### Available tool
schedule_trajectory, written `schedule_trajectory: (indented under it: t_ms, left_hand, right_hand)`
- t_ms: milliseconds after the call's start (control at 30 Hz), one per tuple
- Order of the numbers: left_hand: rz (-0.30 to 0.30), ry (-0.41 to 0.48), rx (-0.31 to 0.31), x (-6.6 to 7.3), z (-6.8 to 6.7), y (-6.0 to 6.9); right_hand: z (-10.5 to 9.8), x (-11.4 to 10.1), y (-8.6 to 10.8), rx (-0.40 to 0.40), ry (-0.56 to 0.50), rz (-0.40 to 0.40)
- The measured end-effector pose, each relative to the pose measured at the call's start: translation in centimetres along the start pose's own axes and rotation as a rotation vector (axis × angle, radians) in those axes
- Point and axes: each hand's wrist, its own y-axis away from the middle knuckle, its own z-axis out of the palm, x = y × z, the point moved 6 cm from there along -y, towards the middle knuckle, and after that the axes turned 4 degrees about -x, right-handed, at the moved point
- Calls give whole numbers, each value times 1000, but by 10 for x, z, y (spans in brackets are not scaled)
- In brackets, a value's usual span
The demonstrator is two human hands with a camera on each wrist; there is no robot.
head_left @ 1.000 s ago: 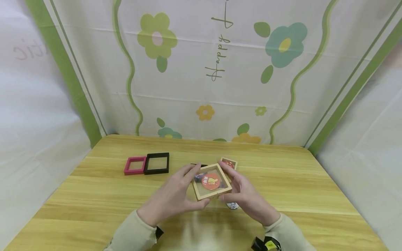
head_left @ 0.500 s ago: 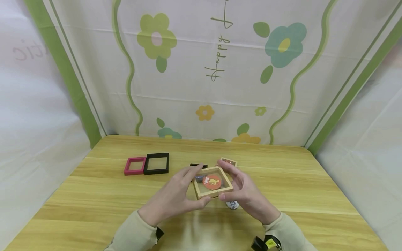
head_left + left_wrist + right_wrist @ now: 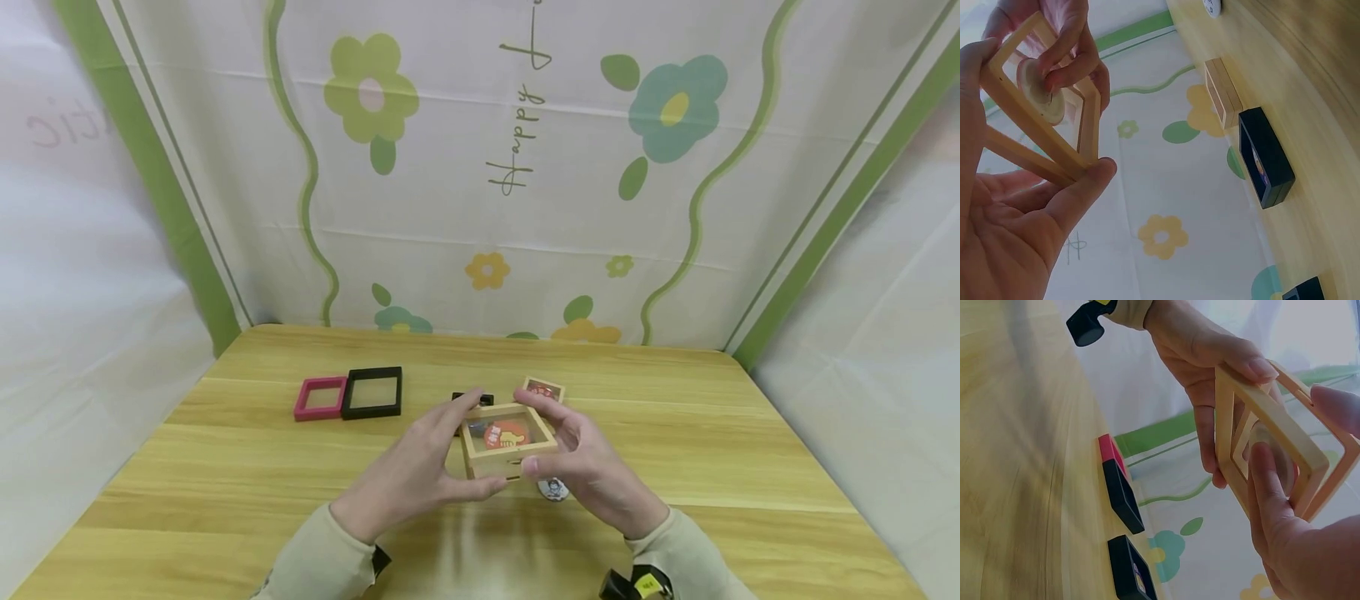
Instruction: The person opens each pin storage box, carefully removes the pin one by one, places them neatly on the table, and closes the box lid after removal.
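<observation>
Wood-grain table [image 3: 735, 467], cloth walls round it. Nearest: cuffed wrists, right one wearing a black device [image 3: 617, 585] with a yellow tag [image 3: 646, 585], its print too small to read. Left hand [image 3: 427, 462] and right hand [image 3: 588, 467] grip opposite sides of a light wooden frame [image 3: 487, 463], thumbs on the near edge, index fingers at the far edge; held up off the table, front tilted, two halves gaping apart in the wrist views. Key relation: orange-red disc [image 3: 504, 437] sits under the upper window, pale back facing down, right fingertips touching that back from below. So right hand is nearer the disc; left only steadies the rim. Frame is near square, no real long axis; disc round. Can't tell if the disc is seated or just propped by the fingers. Disc print: yellow thumbs-up plus white characters, not safely readable. White badge [image 3: 553, 490] lies just by the right hand, drawing unclear. Beyond: black case [image 3: 1279, 156] and small wooden case [image 3: 1230, 92]; far left, pink frame [image 3: 321, 414] touching black frame [image 3: 372, 412]. Backdrop [image 3: 450, 192] reads "Happy" sideways, floral print.
</observation>
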Motion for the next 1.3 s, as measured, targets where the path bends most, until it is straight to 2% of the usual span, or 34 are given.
schedule_trajectory:
  t_ms: [133, 300, 467, 667, 1033, 1300]
  left_hand:
    - [52, -7, 21, 1, 0, 0]
    - [86, -6, 19, 3, 1, 0]
    - [99, 8, 4, 4, 5, 0]
    - [105, 35, -11, 4, 9, 0]
    - [63, 104, -65, 3, 15, 0]
    - [20, 65, -100, 3, 20, 0]
  right_hand:
    - [0, 0, 0, 16, 12, 10]
    - [1, 0, 0, 10, -48, 19]
    - [1, 0, 0, 33, -109, 32]
    - [1, 1, 1, 69, -121, 57]
    - [-2, 6, 4, 174, -97, 165]
    - [-3, 8, 4, 222, -117, 183]
